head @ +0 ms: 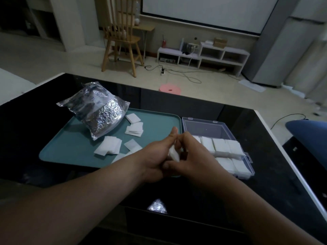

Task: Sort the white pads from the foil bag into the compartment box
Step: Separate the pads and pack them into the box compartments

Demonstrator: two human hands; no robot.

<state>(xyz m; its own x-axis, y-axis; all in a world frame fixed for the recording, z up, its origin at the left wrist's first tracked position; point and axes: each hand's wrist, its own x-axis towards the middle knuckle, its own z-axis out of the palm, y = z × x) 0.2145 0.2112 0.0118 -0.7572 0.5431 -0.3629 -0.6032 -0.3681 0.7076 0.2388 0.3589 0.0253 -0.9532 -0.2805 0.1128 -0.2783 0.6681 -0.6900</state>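
Fingers of both hands are curling round one white pad (174,154), pinching it between them; the left thumb (174,130) is sticking up above the grip. Left hand (156,157) and right hand (197,157) are touching each other, hovering over the near right corner of the teal tray (67,144), just beside the compartment box (247,161). Only a small part of the held pad is showing between the fingers.

The box is sitting right of the tray, against its edge, with its clear lid (201,125) lying open on the far side. Stacked pads (224,145) are filling its near compartments; how many compartments is hard to tell.

On the tray, loose pads (108,145) are lying in small piles near the mouth of the crumpled foil bag (99,110), which is resting on the tray's far left part. Tray and box are both standing on a black glossy table (26,124). Beyond it, a wooden chair (122,41) and a pink stool (170,89) are standing on the floor.
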